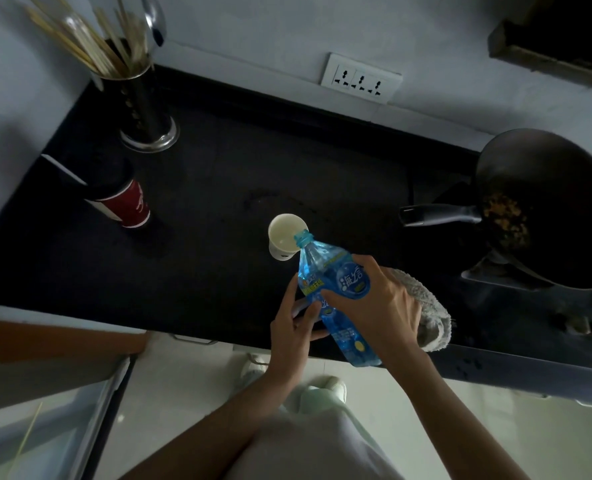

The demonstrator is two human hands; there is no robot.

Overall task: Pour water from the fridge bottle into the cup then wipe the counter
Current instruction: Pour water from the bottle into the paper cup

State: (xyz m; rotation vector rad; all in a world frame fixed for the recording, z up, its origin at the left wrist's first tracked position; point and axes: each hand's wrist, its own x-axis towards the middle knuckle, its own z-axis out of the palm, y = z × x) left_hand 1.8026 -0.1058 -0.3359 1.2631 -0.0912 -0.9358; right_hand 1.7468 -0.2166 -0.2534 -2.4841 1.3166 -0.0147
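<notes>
Bottle point(336, 292) tilts with its open mouth over the rim of the white cup point(284, 240) at mid-table point(218, 174). Your right hand point(374, 303) wraps its fingers round the label; your left hand point(292, 327) curls its fingers against the lower side. Grey cloth point(426, 317) lies at four o'clock, the wok point(547, 209) at two.

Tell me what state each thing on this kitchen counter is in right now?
Blue bottle: uncapped, tilted, mouth over the cup.
White cup: upright on the counter.
Right hand: grips the bottle.
Left hand: holds the bottle's lower side.
Grey cloth: crumpled at the counter's edge.
Red cup: upright, lidded.
Wok: holds food.
Utensil holder: upright, full of chopsticks.
</notes>
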